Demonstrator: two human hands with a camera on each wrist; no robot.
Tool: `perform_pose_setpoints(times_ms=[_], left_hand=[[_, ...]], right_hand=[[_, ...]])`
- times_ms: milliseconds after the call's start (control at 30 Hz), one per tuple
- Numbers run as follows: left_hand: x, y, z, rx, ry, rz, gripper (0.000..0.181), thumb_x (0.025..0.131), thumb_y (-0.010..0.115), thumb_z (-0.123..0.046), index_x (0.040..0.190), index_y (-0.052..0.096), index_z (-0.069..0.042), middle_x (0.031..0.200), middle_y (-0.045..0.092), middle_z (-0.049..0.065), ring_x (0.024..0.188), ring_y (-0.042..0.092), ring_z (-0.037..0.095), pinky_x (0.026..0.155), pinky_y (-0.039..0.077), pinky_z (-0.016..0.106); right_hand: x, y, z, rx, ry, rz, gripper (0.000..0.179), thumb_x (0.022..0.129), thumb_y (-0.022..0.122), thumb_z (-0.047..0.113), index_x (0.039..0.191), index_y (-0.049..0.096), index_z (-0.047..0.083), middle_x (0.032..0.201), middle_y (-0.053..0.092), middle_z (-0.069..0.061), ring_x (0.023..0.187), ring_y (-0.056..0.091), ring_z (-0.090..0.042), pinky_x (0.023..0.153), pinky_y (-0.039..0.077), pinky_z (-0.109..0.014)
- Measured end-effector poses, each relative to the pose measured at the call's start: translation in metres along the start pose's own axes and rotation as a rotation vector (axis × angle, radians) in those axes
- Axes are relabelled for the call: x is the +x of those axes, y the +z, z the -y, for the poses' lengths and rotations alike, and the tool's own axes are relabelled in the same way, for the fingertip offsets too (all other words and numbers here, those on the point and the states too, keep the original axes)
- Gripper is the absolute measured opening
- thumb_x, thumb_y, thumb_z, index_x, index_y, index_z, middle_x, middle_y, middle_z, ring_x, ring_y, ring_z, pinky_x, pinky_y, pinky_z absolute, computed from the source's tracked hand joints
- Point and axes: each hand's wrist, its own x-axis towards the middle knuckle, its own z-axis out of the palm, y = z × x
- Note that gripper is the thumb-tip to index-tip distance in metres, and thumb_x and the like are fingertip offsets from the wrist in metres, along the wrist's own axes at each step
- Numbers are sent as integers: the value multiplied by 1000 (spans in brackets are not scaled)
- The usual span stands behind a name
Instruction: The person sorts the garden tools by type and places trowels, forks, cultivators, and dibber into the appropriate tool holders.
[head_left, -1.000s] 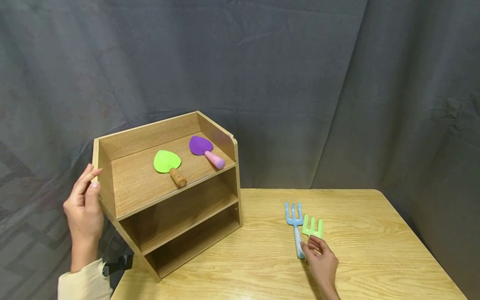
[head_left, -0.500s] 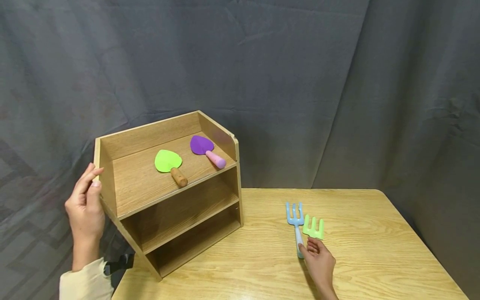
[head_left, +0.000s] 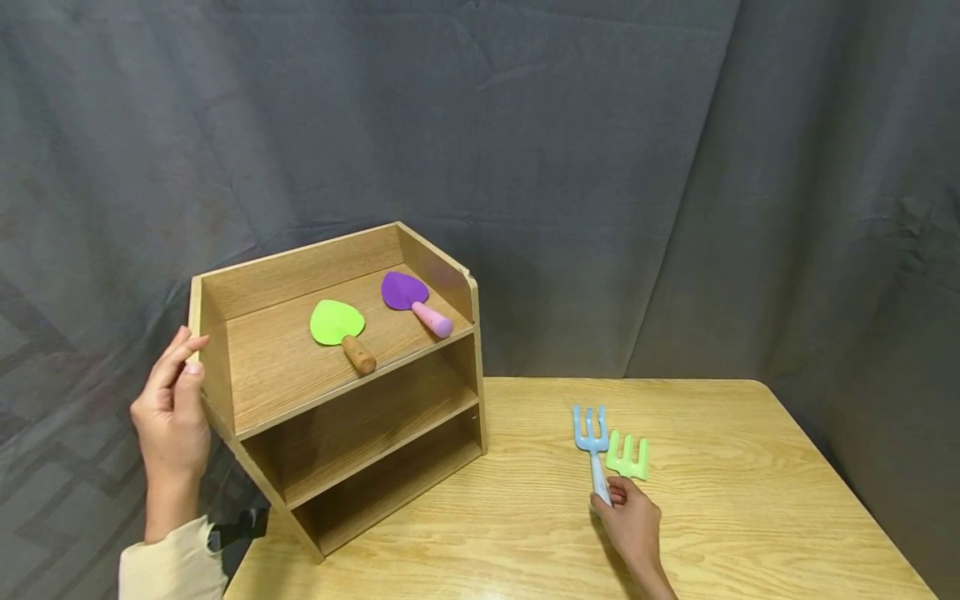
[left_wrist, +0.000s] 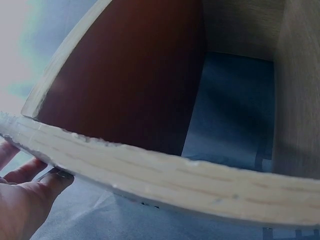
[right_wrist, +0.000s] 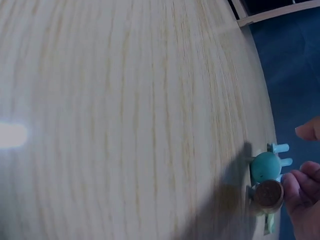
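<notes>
blue fork [head_left: 592, 443] lies ahead of the right hand [head_left: 632, 521], whose thumb and bent fingers stand parted by the fork's handle [head_left: 598, 479]; green fork [head_left: 628, 468] just beyond the fingertips; left hand [head_left: 174, 421] raised, fingers extended, touching the wooden shelf [head_left: 300, 254] beside it.

At left, the shelf [head_left: 322, 400] is wood-grained tan. A blue fork [head_left: 591, 442] and a green-tined fork [head_left: 627, 457] colour the lower right.
</notes>
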Motion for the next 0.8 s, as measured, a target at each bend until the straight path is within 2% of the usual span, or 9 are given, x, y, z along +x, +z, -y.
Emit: perform_pose_setpoints(times_ms=[200, 400, 800], left_hand=[[-1, 0, 0, 0, -4, -3, 32, 95, 48, -7, 118, 67, 5, 134, 57, 12, 126, 51, 16, 105, 34, 25], [-1, 0, -1, 2, -6, -5, 32, 95, 47, -8, 118, 67, 4, 134, 57, 12, 126, 51, 16, 105, 34, 25], [-1, 0, -1, 0, -4, -6, 33, 95, 47, -7, 118, 67, 4, 134, 57, 12, 126, 51, 16, 105, 34, 25]], right_hand=[[3, 1, 2, -48, -13, 19, 30, 74, 73, 2, 100, 67, -13, 85, 69, -19, 76, 68, -30, 64, 56, -37], [6, 0, 3, -76, -19, 75, 28, 75, 70, 0, 97, 65, -17, 80, 67, -22, 72, 68, -34, 59, 56, -39], [5, 5, 9, -116, -32, 131, 31, 71, 73, -2, 96, 63, -17, 77, 65, -19, 69, 65, -29, 57, 55, -39]])
